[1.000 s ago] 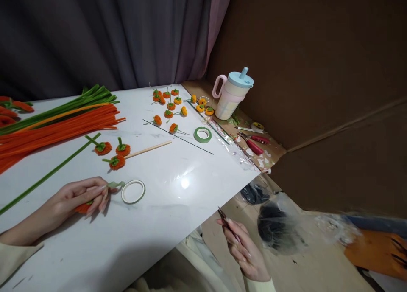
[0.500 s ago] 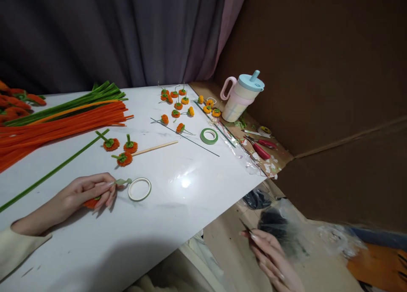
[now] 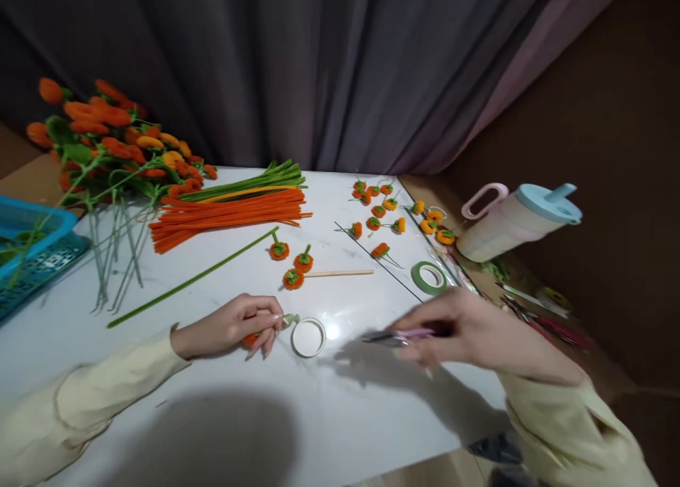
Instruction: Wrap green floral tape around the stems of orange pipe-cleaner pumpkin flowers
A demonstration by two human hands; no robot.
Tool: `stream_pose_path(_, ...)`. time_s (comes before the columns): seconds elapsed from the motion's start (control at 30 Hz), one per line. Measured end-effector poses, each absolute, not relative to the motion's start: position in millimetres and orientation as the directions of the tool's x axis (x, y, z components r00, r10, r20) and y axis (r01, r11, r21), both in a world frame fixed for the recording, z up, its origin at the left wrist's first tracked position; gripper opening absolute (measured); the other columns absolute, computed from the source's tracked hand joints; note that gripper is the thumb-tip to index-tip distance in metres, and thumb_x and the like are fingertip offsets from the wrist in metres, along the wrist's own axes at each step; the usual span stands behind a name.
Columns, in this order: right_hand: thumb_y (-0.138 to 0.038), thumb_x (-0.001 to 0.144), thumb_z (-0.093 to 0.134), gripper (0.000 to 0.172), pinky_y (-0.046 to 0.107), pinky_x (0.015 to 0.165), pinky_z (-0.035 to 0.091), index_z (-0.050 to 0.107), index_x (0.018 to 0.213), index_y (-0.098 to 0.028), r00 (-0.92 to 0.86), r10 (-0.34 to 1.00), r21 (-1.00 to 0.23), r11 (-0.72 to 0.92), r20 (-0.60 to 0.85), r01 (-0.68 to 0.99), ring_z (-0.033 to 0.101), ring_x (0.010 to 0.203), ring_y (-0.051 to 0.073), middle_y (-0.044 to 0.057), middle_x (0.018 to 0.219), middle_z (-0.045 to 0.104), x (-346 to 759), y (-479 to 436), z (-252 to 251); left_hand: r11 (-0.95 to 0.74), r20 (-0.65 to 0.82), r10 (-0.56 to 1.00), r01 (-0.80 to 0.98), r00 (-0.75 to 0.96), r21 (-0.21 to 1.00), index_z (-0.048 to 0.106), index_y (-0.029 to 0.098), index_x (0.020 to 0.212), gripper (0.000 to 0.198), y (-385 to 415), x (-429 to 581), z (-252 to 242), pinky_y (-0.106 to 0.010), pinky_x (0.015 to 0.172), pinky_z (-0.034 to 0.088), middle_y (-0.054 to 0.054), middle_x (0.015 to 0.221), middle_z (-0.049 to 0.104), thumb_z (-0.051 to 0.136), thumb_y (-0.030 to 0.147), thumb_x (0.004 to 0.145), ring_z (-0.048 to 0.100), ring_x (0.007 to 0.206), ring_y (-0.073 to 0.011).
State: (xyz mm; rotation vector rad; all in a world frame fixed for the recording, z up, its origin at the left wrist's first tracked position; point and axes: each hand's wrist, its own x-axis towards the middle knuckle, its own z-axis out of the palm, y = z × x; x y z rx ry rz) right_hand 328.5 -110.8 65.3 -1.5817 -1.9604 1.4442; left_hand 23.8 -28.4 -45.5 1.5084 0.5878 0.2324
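My left hand (image 3: 247,325) is closed over the white table. Below its fingers an orange fuzzy flower (image 3: 249,340) partly shows, and the fingertips pinch a strip of pale green tape (image 3: 290,319). That strip leads to a nearly used-up tape roll (image 3: 309,337) lying flat. To the right, my right hand (image 3: 446,328) is closed around small scissors (image 3: 396,337) with dark blades and purplish handles, held above the table and pointing left. Motion blurs them a little. Three orange flower heads (image 3: 293,278) with green stems sit beyond my left hand, beside a thin wooden stick (image 3: 340,272).
Orange pipe cleaners (image 3: 228,216) and green ones (image 3: 255,179) lie at the back. A bunch of finished flowers (image 3: 117,140) and a blue basket (image 3: 37,225) stand left. Small flower heads (image 3: 373,223), green tape (image 3: 428,278), a tumbler (image 3: 513,221) and red-handled pliers (image 3: 557,331) are right.
My right hand has come up from beside the table's edge to above it, bringing the scissors. The view has swung left, showing the flower bunch and basket. My left hand keeps its hold.
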Motion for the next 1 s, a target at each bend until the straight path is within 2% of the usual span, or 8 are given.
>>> stream_pose_path(0.1,-0.038,0.076,0.068,0.028,0.02,0.047,0.034,0.075,0.086,-0.013,-0.632,0.642,-0.799,0.049,-0.434,0.6,0.047,0.05,0.009,0.0,0.057,0.062,305.1,-50.0,53.8,-0.08,-0.113,0.591,0.198,0.798,0.977,0.053,0.015,0.08,0.03,-30.7,22.0,-49.3,-0.023,0.054,0.044,0.004,0.048,0.049,0.043,0.039,0.094,0.054,0.051,-0.0126)
stream_pose_path(0.3,-0.04,0.075,0.069,0.03,0.019,0.055,0.039,0.075,0.085,-0.012,-0.779,0.421,-0.839,0.072,-0.465,0.54,0.052,0.057,0.009,-0.002,0.058,0.061,274.2,13.9,28.8,-0.286,0.009,0.636,0.224,0.772,0.932,0.053,0.015,0.079,0.026,-32.2,20.8,-49.1,-0.018,0.049,0.042,0.002,0.053,0.055,0.038,0.029,0.095,0.049,0.046,-0.0086)
stream_pose_path(0.4,-0.037,0.075,0.071,0.027,0.02,0.058,0.039,0.075,0.083,-0.012,-0.783,0.406,-0.855,0.011,-0.471,0.519,0.051,0.057,0.008,-0.002,0.056,0.061,270.3,19.6,21.3,-0.314,0.024,0.611,0.215,0.792,0.925,0.054,0.015,0.08,0.025,-30.6,20.5,-49.6,-0.017,0.047,0.042,0.001,0.055,0.058,0.038,0.027,0.094,0.049,0.045,-0.0078)
stream_pose_path(0.47,-0.036,0.074,0.072,0.027,0.019,0.053,0.036,0.075,0.084,-0.012,-0.768,0.403,-0.846,-0.03,-0.498,0.533,0.048,0.052,0.007,-0.003,0.055,0.06,270.0,20.0,18.2,-0.321,0.024,0.599,0.213,0.8,0.923,0.054,0.015,0.081,0.024,-29.8,20.4,-50.0,-0.017,0.046,0.041,0.001,0.056,0.058,0.038,0.027,0.094,0.048,0.044,-0.0076)
stream_pose_path(0.63,-0.038,0.072,0.073,0.03,0.019,0.036,0.017,0.075,0.087,-0.012,-0.712,0.369,-0.789,-0.118,-0.598,0.602,0.029,0.04,0.003,-0.005,0.05,0.057,265.5,19.6,14.0,-0.351,0.042,0.598,0.215,0.801,0.911,0.053,0.015,0.079,0.022,-30.0,21.5,-49.0,-0.017,0.047,0.041,0.001,0.055,0.059,0.039,0.024,0.093,0.048,0.045,-0.0073)
stream_pose_path(1.0,-0.034,0.071,0.074,0.032,0.019,0.031,0.011,0.074,0.09,-0.009,-0.727,0.302,-0.785,-0.294,-0.617,0.545,0.023,0.034,0.0,-0.006,0.048,0.056,255.9,19.3,-0.3,-0.487,0.12,0.58,0.226,0.806,0.844,0.052,0.016,0.077,0.021,-30.8,21.6,-49.6,-0.017,0.051,0.041,0.001,0.06,0.058,0.037,0.019,0.093,0.051,0.05,-0.008)
